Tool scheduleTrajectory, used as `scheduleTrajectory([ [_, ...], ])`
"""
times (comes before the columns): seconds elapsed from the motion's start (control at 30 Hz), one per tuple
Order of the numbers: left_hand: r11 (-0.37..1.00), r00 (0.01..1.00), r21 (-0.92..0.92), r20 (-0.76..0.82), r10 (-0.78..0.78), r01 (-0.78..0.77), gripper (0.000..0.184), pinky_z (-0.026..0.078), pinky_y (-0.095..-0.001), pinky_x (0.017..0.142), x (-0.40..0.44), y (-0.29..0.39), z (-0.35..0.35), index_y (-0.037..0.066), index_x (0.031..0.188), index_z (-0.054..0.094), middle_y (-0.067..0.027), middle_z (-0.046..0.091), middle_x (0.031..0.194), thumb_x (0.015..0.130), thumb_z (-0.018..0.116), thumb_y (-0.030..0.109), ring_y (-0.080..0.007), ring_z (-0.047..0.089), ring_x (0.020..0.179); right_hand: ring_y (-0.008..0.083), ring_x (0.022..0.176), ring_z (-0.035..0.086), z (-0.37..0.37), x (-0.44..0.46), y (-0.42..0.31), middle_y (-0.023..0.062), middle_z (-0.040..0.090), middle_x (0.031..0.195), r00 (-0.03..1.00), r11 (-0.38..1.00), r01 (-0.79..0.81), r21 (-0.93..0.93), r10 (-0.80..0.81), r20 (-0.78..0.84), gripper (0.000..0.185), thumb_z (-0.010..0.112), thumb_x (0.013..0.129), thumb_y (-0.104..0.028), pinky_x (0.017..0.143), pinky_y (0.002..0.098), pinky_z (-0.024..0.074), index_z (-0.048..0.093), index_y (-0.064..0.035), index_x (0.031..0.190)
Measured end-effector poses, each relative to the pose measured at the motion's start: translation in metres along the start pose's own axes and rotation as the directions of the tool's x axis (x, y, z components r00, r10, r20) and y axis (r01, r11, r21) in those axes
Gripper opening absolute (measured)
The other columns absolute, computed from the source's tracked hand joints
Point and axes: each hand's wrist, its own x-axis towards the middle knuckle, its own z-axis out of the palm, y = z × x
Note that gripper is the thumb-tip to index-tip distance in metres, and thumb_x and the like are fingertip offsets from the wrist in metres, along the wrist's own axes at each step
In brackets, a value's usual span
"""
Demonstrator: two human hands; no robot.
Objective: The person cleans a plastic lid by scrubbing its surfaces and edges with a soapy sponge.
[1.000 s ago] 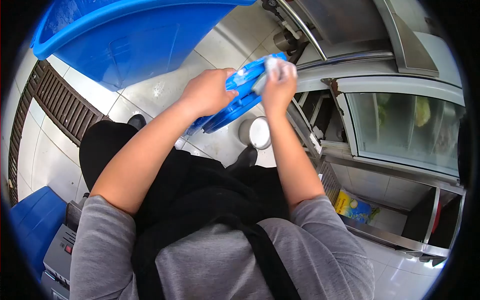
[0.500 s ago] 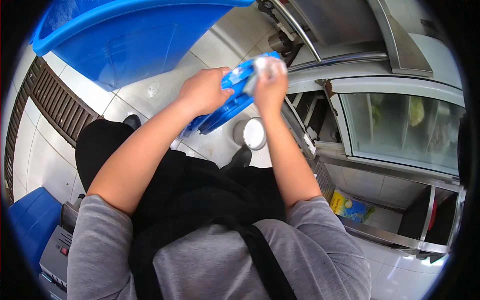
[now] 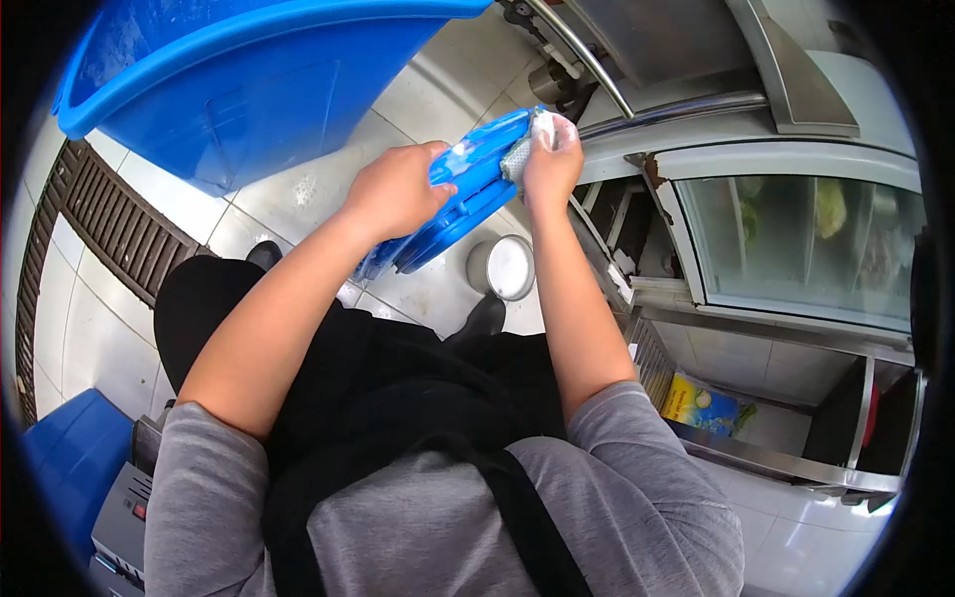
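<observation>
My left hand (image 3: 396,189) is closed round the near upper edge of a ridged blue plastic piece (image 3: 476,167), which looks like a bin lid. It is held tilted above the floor, with white suds on its surface. At its far right end, my right hand (image 3: 553,169) grips a pale, foamy scrubbing sponge (image 3: 518,159) and presses it against the blue edge. My left palm and the underside of the piece are hidden. Below it on the floor stands a round metal pot (image 3: 509,269) with something white in it.
A large blue bin (image 3: 269,109) stands at upper left. Brown drain grating (image 3: 119,219) runs along the tiled floor. To the right are a glass-fronted cabinet (image 3: 796,249) and a low metal shelf holding a yellow and blue packet (image 3: 701,403). A steel rail (image 3: 676,114) projects nearby.
My right hand has shifted slightly right and down with the sponge along the blue piece's end, and it is less blurred. My left hand keeps its hold, moving slightly left and down.
</observation>
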Motion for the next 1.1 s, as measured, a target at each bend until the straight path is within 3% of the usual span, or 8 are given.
scheduleTrajectory([
  [0.17, 0.999, 0.998, -0.030, 0.050, -0.028, 0.030, 0.038, 0.051, -0.0458, 0.085, 0.003, -0.004, 0.002, 0.006, 0.117, 0.063, -0.0212, 0.069, 0.101, 0.083, 0.068, 0.022, -0.0384, 0.065, 0.098, 0.0376, 0.103, 0.059, 0.000, -0.011, 0.001, 0.0185, 0.067, 0.105, 0.973, 0.957, 0.203, -0.210, -0.221, -0.068, 0.025, 0.062, 0.084, -0.006, 0.093, 0.0442, 0.0461, 0.065, -0.0018, 0.109],
  [0.4, 0.996, 0.999, -0.082, 0.017, 0.041, -0.039, 0.045, 0.051, -0.0413, 0.087, 0.010, -0.011, 0.003, 0.000, 0.122, 0.061, -0.0230, 0.069, 0.104, 0.082, 0.068, 0.020, -0.0367, 0.067, 0.099, 0.0384, 0.105, 0.055, -0.008, -0.010, -0.002, 0.0139, 0.068, 0.103, 0.892, 0.797, 0.426, -0.429, -0.448, 0.053, 0.019, 0.065, 0.081, -0.007, 0.094, 0.0464, 0.0430, 0.071, -0.0054, 0.099],
  [0.63, 0.991, 0.997, -0.132, 0.070, 0.010, -0.001, 0.044, 0.051, -0.0374, 0.085, 0.007, 0.001, -0.002, -0.002, 0.122, 0.061, -0.0228, 0.070, 0.100, 0.083, 0.069, 0.016, -0.0321, 0.069, 0.093, 0.0368, 0.104, 0.052, -0.002, -0.028, -0.012, 0.0123, 0.066, 0.106, 0.921, 0.839, 0.356, -0.412, -0.390, 0.003, 0.019, 0.064, 0.080, -0.005, 0.093, 0.0461, 0.0425, 0.071, -0.0045, 0.097],
  [0.8, 0.995, 0.992, -0.103, 0.128, 0.012, 0.001, 0.053, 0.051, -0.0332, 0.081, 0.006, 0.004, -0.003, -0.010, 0.127, 0.054, -0.0194, 0.070, 0.102, 0.084, 0.072, 0.017, -0.0196, 0.066, 0.086, 0.0376, 0.101, 0.054, 0.002, -0.037, -0.016, 0.0144, 0.066, 0.099, 0.889, 0.828, 0.411, -0.382, -0.457, -0.035, 0.017, 0.065, 0.079, -0.004, 0.091, 0.0440, 0.0439, 0.072, -0.0043, 0.094],
  [0.93, 0.991, 0.995, -0.133, 0.103, 0.014, -0.001, 0.043, 0.052, -0.0382, 0.080, 0.009, -0.005, 0.006, -0.004, 0.120, 0.060, -0.0210, 0.071, 0.093, 0.083, 0.070, 0.015, -0.0297, 0.069, 0.085, 0.0352, 0.102, 0.054, 0.002, -0.030, -0.021, 0.0135, 0.066, 0.099, 0.955, 0.912, 0.256, -0.321, -0.290, -0.063, 0.015, 0.066, 0.080, -0.007, 0.091, 0.0439, 0.0442, 0.072, -0.0045, 0.092],
  [1.0, 0.991, 0.992, -0.105, 0.087, 0.091, -0.081, 0.043, 0.051, -0.0309, 0.076, 0.010, -0.008, 0.006, -0.007, 0.122, 0.058, -0.0154, 0.070, 0.097, 0.085, 0.070, 0.012, -0.0142, 0.062, 0.079, 0.0351, 0.101, 0.055, 0.008, -0.041, -0.025, 0.0134, 0.067, 0.101, 0.955, 0.918, 0.242, -0.314, -0.282, -0.090, 0.014, 0.066, 0.079, -0.007, 0.090, 0.0435, 0.0446, 0.072, -0.0061, 0.091],
  [1.07, 0.994, 0.993, -0.085, 0.090, 0.078, -0.070, 0.041, 0.050, -0.0300, 0.075, 0.010, -0.007, 0.003, -0.006, 0.122, 0.058, -0.0137, 0.070, 0.096, 0.086, 0.070, 0.012, -0.0126, 0.061, 0.078, 0.0367, 0.100, 0.056, 0.012, -0.065, -0.031, 0.0146, 0.067, 0.103, 0.867, 0.817, 0.492, -0.301, -0.490, 0.088, 0.014, 0.065, 0.079, -0.009, 0.089, 0.0431, 0.0451, 0.073, -0.0074, 0.091],
  [1.1, 0.996, 0.994, -0.073, 0.091, 0.062, -0.055, 0.040, 0.050, -0.0291, 0.073, 0.009, -0.006, 0.002, -0.005, 0.121, 0.059, -0.0120, 0.070, 0.095, 0.086, 0.070, 0.011, -0.0110, 0.060, 0.077, 0.0366, 0.099, 0.056, 0.014, -0.069, -0.035, 0.0144, 0.067, 0.104, 0.885, 0.851, 0.456, -0.260, -0.465, 0.029, 0.014, 0.064, 0.079, -0.010, 0.087, 0.0442, 0.0452, 0.073, -0.0092, 0.090],
])
